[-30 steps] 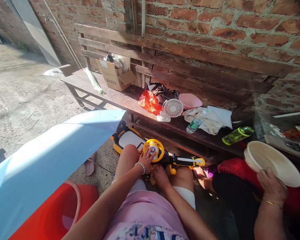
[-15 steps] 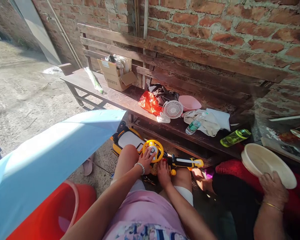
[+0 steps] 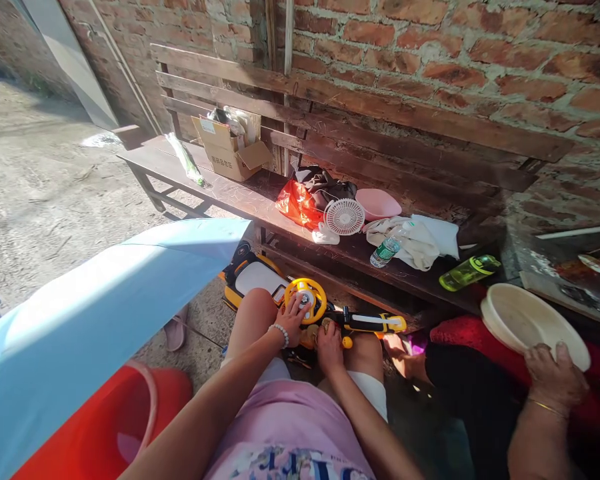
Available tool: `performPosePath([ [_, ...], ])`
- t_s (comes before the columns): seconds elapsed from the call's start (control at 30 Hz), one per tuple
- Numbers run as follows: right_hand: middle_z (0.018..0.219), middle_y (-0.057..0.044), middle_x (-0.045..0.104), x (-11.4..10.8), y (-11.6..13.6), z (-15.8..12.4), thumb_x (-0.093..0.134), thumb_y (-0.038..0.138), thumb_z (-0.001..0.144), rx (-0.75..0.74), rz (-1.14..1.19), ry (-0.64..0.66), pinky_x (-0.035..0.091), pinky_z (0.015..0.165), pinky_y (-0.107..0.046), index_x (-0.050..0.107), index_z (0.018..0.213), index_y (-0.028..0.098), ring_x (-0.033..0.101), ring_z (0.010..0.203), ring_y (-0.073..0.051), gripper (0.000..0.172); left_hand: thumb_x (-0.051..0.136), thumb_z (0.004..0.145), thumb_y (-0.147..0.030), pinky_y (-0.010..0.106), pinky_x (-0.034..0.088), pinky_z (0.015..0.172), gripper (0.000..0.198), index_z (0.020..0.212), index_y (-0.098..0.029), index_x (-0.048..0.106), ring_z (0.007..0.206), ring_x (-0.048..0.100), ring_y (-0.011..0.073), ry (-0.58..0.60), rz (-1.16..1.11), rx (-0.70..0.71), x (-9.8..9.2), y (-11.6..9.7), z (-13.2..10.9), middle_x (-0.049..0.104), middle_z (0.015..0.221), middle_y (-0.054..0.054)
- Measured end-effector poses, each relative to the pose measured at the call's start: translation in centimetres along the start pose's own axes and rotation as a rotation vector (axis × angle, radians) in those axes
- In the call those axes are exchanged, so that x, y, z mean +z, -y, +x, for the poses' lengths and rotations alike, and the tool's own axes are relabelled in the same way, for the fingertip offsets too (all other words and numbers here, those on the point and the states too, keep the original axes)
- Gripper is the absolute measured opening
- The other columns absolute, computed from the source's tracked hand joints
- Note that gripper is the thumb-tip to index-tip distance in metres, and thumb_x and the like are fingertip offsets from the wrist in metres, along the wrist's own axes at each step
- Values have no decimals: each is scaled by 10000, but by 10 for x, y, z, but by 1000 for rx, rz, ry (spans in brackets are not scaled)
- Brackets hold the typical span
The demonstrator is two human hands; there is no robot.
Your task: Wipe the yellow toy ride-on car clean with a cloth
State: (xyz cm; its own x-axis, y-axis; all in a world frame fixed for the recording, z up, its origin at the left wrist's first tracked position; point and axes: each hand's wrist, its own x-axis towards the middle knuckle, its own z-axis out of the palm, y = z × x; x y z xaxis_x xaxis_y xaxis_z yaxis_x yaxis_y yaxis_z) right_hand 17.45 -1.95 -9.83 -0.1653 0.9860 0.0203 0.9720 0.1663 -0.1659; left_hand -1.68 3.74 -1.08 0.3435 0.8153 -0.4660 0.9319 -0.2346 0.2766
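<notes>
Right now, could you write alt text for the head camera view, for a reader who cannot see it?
A seated person's left hand rests on the yellow steering wheel of a toy car, the right hand just below the wheel. Beside them another person's hand holds a cream bowl, before a cluttered wooden bench and brick wall.
</notes>
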Motion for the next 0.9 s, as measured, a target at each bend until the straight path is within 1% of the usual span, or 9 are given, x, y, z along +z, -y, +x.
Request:
performPosePath([
  [0.1,1475,-256,647,-9,7,-1,517,60,998,70,-74,92,531,1114,-444,758,1292,138,638,1300,-335,389,781,766,-220,650,276,1350,1257,1821,-290,102,1763,-73,371,4,13,-2,0,0,0,-108,1904,127],
  [0.23,1469,-206,672,-12,9,-3,489,14,986,24,-100,127,528,1114,-396,769,1305,177,650,1300,-319,455,769,759,-223,666,283,1345,1271,1823,-278,77,1761,-89,375,18,12,4,2,2,1,-128,1901,122],
  [0.37,1465,-171,687,-9,3,-5,493,12,969,-47,-105,122,534,1100,-372,786,1254,210,637,1328,-317,454,767,749,-225,683,286,1338,1285,1823,-288,66,1759,-98,382,8,1,12,4,5,5,-139,1899,114],
  [0.47,1470,-164,688,-7,0,-5,495,3,959,-77,-82,99,524,1119,-371,782,1255,200,626,1341,-311,457,776,740,-223,670,282,1343,1286,1823,-299,86,1760,-91,380,1,0,9,5,6,6,-130,1902,105],
  [0.63,1453,-184,682,-7,-1,-1,470,31,996,-42,-43,-2,499,1139,-403,760,1297,186,622,1315,-309,446,769,756,-193,679,291,1339,1270,1823,-301,89,1760,-87,389,4,-14,6,4,4,3,-123,1905,108],
  [0.7,1412,-193,689,-6,0,1,457,44,1009,-55,-53,-3,498,1122,-419,760,1285,176,612,1306,-317,430,760,763,-189,676,278,1346,1255,1823,-292,95,1759,-94,391,2,-25,10,4,3,3,-123,1907,104],
  [0.8,1315,-181,710,-2,5,1,458,49,1010,-39,-85,18,511,1058,-398,754,1289,169,617,1240,-307,424,768,743,-186,673,274,1348,1275,1823,-279,96,1757,-94,397,-2,-18,7,5,4,3,-125,1906,102],
  [0.9,1348,-180,706,0,8,-2,472,44,1000,-6,-94,41,503,1069,-381,755,1298,167,619,1238,-299,429,771,731,-190,682,276,1344,1290,1823,-291,92,1759,-80,397,3,-16,8,5,4,3,-120,1906,99],
])
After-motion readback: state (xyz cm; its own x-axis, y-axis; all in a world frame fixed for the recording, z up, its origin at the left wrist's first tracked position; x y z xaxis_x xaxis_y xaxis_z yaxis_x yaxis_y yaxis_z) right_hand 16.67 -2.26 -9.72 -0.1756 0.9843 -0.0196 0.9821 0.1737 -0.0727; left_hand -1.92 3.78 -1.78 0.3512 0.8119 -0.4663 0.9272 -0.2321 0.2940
